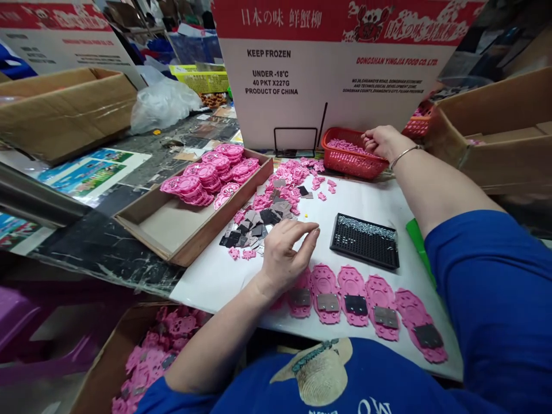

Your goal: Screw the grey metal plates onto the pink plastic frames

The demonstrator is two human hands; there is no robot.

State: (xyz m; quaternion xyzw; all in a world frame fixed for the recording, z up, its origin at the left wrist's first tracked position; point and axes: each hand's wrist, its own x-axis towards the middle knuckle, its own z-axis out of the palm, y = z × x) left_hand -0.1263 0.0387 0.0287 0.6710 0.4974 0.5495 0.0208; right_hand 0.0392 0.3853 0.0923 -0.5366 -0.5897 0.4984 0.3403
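My left hand (285, 253) hovers over the white work surface, thumb and fingertips pinched together; whatever they may hold is too small to make out. Below it lies a row of pink plastic pieces (351, 282), each with a grey or black plate (356, 305) on its lower half. My right hand (382, 142) is at the right side of a red basket (356, 164) of small pink parts (345, 145). Its fingers are closed, their contents hidden. Between the hands and the row sits a black perforated tray (366, 253), its far part covered with small screws (366, 226).
Loose small pink parts (293, 172) and grey and black plates (245, 230) lie in a heap. A cardboard tray (185, 230) holds stacked pink pieces (207, 175). A printed carton panel (319, 103) stands behind. Under the table edge, a box holds more pink pieces (150, 362).
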